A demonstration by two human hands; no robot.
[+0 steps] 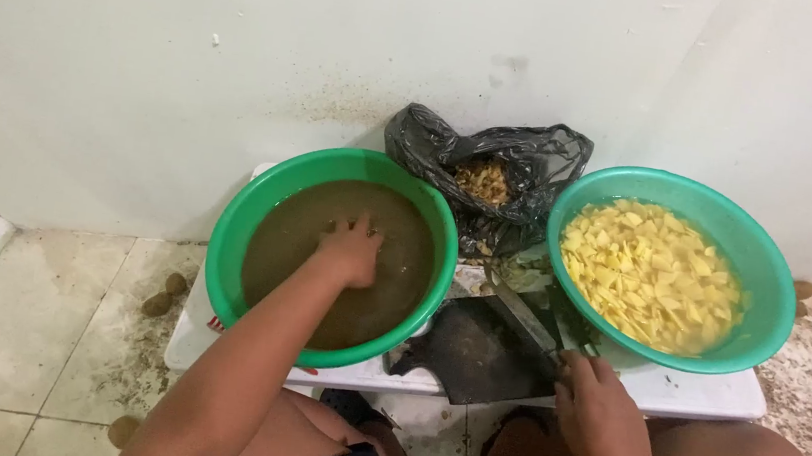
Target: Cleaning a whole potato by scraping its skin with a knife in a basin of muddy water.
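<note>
My left hand [352,248] reaches into a green basin [235,230] of murky brown water, fingers spread and dipped under the surface. Whether it holds anything below the water I cannot tell. My right hand [598,409] rests at the near edge of a white low table [710,396], closed around the handle of a dark cleaver [489,342] whose blade lies flat on the table. A second green basin [772,287] on the right holds several yellow cut pieces [651,272] in water.
A black plastic bag [523,165] with brownish peelings stands open against the pale wall between the basins. Small brown lumps [166,295] lie on the dirty tiled floor to the left. My knees and sandalled feet are under the table's front.
</note>
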